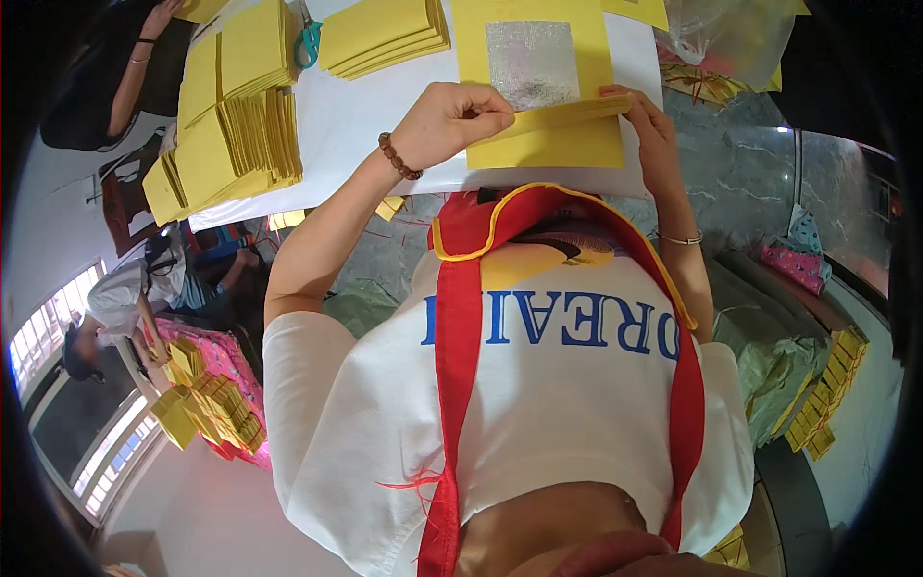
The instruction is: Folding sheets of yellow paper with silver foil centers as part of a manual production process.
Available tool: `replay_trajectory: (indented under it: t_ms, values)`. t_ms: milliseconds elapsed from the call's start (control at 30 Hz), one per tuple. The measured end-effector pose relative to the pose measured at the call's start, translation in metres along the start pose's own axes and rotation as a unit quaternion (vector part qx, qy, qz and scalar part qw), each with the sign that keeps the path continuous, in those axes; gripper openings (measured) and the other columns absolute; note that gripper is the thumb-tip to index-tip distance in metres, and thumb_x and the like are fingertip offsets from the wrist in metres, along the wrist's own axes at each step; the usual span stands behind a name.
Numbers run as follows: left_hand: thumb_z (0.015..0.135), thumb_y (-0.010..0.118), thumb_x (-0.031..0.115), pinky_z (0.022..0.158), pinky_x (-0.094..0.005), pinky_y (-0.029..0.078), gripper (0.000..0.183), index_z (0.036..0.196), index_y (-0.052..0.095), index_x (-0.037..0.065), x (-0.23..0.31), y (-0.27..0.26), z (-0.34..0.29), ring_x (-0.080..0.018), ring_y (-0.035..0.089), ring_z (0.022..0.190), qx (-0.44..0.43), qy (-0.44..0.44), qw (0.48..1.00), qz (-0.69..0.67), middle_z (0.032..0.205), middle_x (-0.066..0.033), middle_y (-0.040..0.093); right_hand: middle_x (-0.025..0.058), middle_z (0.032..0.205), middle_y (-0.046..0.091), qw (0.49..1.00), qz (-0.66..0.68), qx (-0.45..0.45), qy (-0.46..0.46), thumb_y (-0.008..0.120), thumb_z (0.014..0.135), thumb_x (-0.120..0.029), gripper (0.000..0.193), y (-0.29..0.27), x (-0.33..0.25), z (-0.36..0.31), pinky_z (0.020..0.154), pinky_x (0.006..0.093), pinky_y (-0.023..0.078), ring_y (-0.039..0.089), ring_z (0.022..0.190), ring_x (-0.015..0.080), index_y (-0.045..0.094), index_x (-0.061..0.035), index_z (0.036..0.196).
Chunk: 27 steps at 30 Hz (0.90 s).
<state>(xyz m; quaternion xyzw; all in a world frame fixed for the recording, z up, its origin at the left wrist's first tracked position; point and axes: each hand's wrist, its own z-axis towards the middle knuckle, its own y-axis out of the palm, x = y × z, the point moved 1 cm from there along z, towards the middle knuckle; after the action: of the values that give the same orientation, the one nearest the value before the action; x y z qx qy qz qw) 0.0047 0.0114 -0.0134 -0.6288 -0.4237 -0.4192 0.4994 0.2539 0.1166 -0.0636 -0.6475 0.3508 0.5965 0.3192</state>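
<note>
Sheet (594, 67): on the surface (370, 120), near its front edge.
Foil (532, 63): on the sheet, behind the fold.
Fold (562, 118): between the left hand (454, 123) and right hand (651, 135), touching both.
Far stack (380, 37): on the surface, left of the sheet.
Scissors (308, 43): between far stack and left stacks.
Left stacks (260, 135): on the surface's left end.
Bag (731, 43): right of the surface.
Right bundles (829, 389): to the person's (577, 404) right.
Left bundles (226, 406): on a cloth (238, 358) beside a co-worker (135, 296), person's left.

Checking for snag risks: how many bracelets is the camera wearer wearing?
2: a brown beaded bracelet just behind the left hand, and a thin bangle behind the right hand. None appears hidden.
</note>
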Motion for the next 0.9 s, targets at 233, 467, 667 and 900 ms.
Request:
replay_trajectory:
  t_ms: [233,467,667,900]
  values:
    - [0.082,0.061,0.017,0.051,-0.0194,0.036,0.018,0.084,0.065,-0.001,0.006,-0.002,0.001,-0.0030,0.045,0.057,-0.014,-0.068,0.997,-0.025,0.062,0.0029,0.054,0.0053,0.108,0.060,1.000,-0.015,0.013,0.016,0.038,0.097,-0.027,0.037,-0.002,0.003,-0.001,0.094,0.0270,0.037,0.052,0.103,0.0128,0.059,0.0007,0.110]
    - [0.083,0.062,0.019,0.054,-0.0193,0.038,0.020,0.089,0.065,0.000,0.008,-0.007,0.003,-0.0029,0.045,0.060,-0.006,-0.090,0.995,-0.053,0.068,0.0021,0.057,0.0035,0.107,0.059,0.995,-0.074,-0.010,-0.063,0.058,0.085,-0.011,0.020,0.006,0.001,-0.002,0.087,0.0251,0.040,0.052,0.100,0.0113,0.059,-0.0019,0.103]
    - [0.080,0.063,0.018,0.089,-0.0339,0.040,0.034,0.111,0.059,0.004,-0.001,-0.030,-0.003,-0.0213,0.051,0.106,0.002,0.214,0.969,0.121,0.116,-0.0085,0.057,0.0025,0.102,0.059,0.996,0.082,0.016,0.039,0.060,0.084,-0.010,0.019,0.009,0.004,0.003,0.081,0.0239,0.042,0.052,0.097,0.0099,0.058,-0.0020,0.101]
    - [0.080,0.054,0.014,0.079,-0.0361,0.046,0.028,0.106,0.061,0.007,0.002,-0.019,-0.011,-0.0281,0.058,0.095,0.108,0.286,0.854,0.421,0.102,-0.0094,0.062,0.0056,0.118,0.055,0.933,-0.246,-0.001,-0.264,0.066,0.074,-0.010,0.028,0.002,-0.032,-0.002,0.093,0.0336,0.037,0.049,0.113,0.0233,0.062,-0.0096,0.102]
